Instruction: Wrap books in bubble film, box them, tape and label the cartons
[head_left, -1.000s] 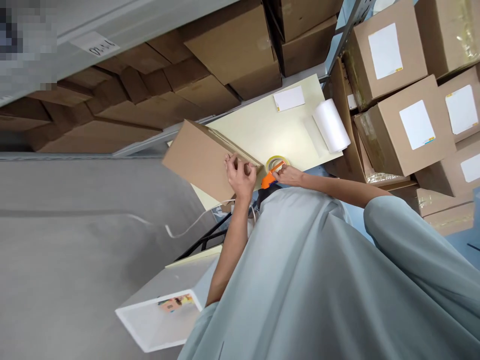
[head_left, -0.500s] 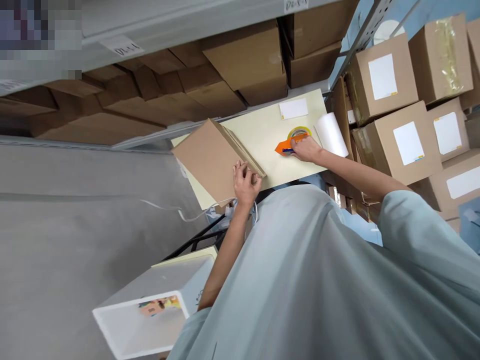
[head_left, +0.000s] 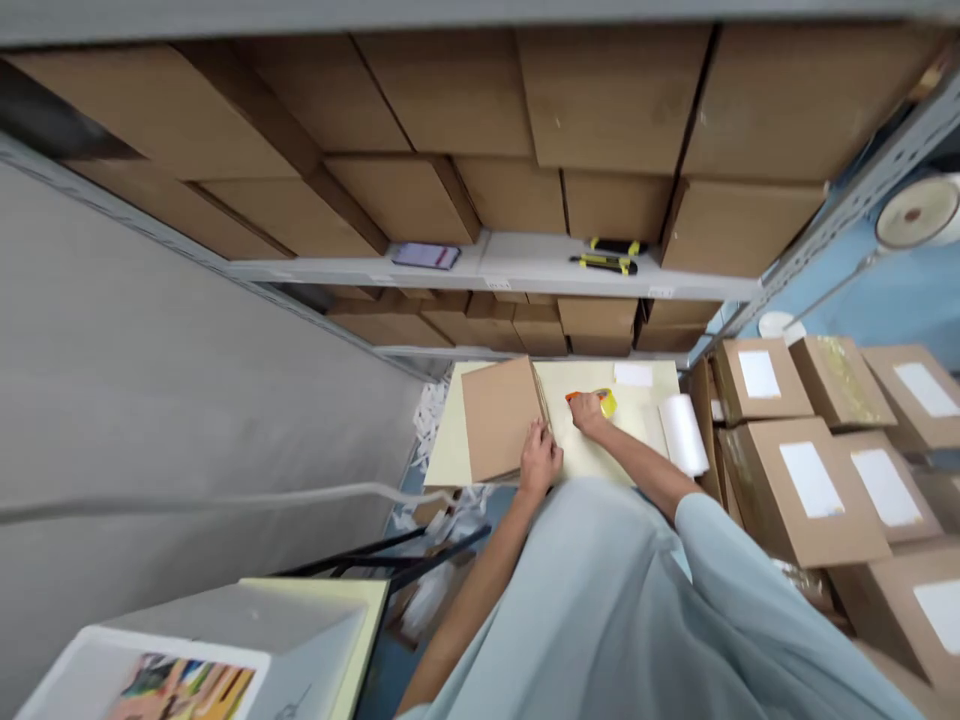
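On the pale table [head_left: 450,450] lies a flat-looking brown cardboard box [head_left: 499,415]. My left hand [head_left: 540,460] rests at its lower right edge, fingers bent against the cardboard. To the right, my right hand [head_left: 589,413] is closed around an orange tape dispenser [head_left: 571,397], mostly covered by the fingers. A yellow tape roll [head_left: 607,402] shows just beyond that hand. Farther right is a white roll [head_left: 683,435], and a white label sheet [head_left: 633,374] lies near the table's back edge.
Shelves of cardboard boxes [head_left: 611,90] rise behind the table. A phone [head_left: 426,256] and yellow-black cutters [head_left: 604,264] lie on a shelf. Labelled boxes [head_left: 810,480] are stacked at right. A white bin [head_left: 300,650] stands at lower left.
The view has tilted upward, showing more shelving. The cardboard box sits straighter on the table. My left hand stays at its edge, and my right hand still holds the dispenser.
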